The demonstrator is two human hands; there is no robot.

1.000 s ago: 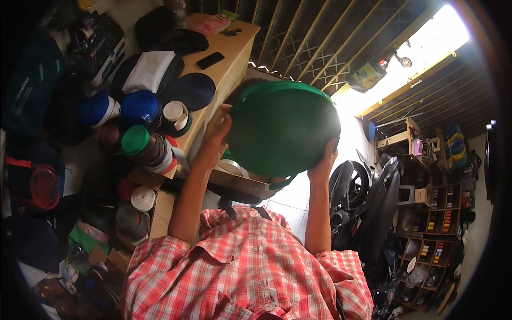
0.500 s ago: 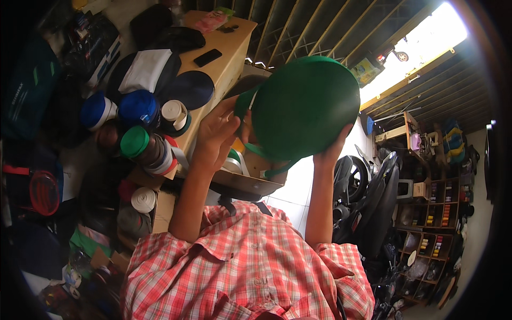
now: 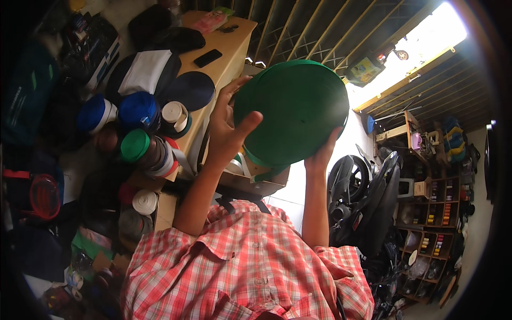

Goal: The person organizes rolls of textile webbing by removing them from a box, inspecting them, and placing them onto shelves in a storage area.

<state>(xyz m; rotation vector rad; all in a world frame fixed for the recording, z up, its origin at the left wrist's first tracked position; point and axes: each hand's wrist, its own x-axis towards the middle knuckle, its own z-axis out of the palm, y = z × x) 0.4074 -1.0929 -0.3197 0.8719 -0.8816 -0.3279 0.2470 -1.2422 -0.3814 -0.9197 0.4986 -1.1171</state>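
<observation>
A large, tightly wound roll of green webbing is raised in front of my chest, its flat round face toward me. My right hand grips its lower right rim, with the thumb on the near face and the fingers hidden behind. At the left rim, my left hand cups the edge. Its thumb stands out over the near face, and its fingers curl along the far side, partly hidden. A loose green strip hangs under the roll, above an open wooden drawer where a pale roll partly shows.
Left of me stand blue webbing rolls, a small green roll and a cream roll. A phone lies on the wooden table. A motorcycle and a shelf of thread spools are on the right.
The roll has shifted slightly left and its face has turned. My left hand has moved from the strip beside the roll to its left rim; my right hand has moved a little left and down.
</observation>
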